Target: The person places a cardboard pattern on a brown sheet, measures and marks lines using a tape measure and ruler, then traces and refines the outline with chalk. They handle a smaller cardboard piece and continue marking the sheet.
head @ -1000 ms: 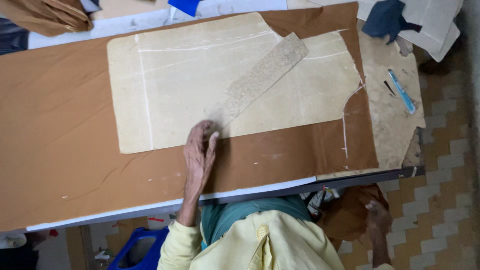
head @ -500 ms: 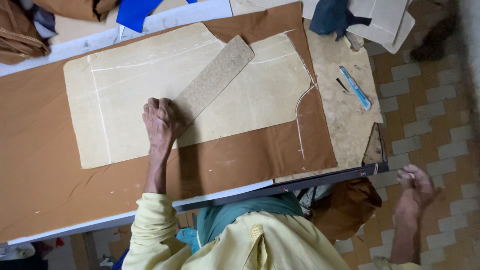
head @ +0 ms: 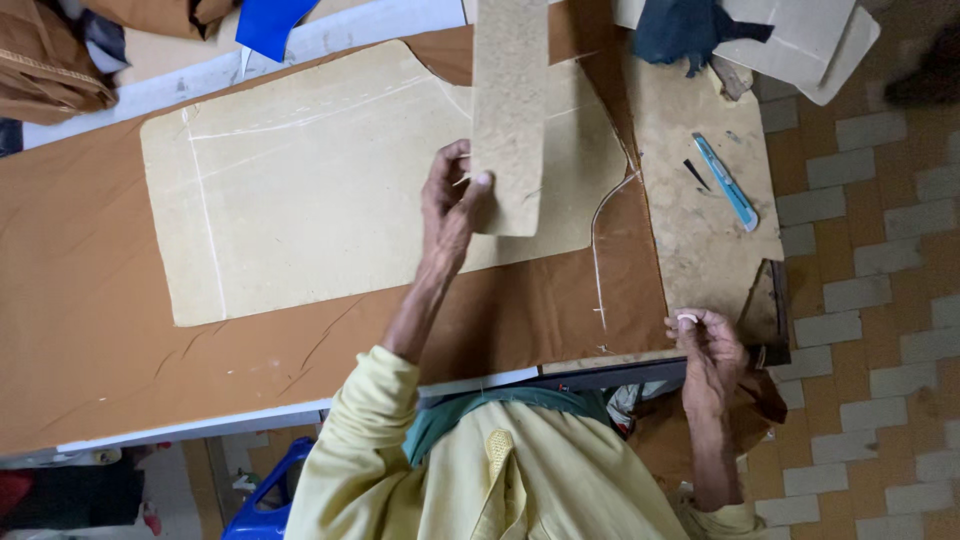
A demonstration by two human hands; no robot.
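A person at a counter (head: 700, 250) with brown cloth (head: 90, 300).
Left hand (head: 450, 205) grips a cardboard strip (head: 510, 110) at center; right hand (head: 705, 345) pinches white chalk (head: 686, 319), lower right.

A cutting table (head: 700, 240) carries brown fabric (head: 90, 300) spread flat under a cream cardboard pattern (head: 330, 200), with a light-blue utility knife (head: 727, 182) lying on its bare worn end.
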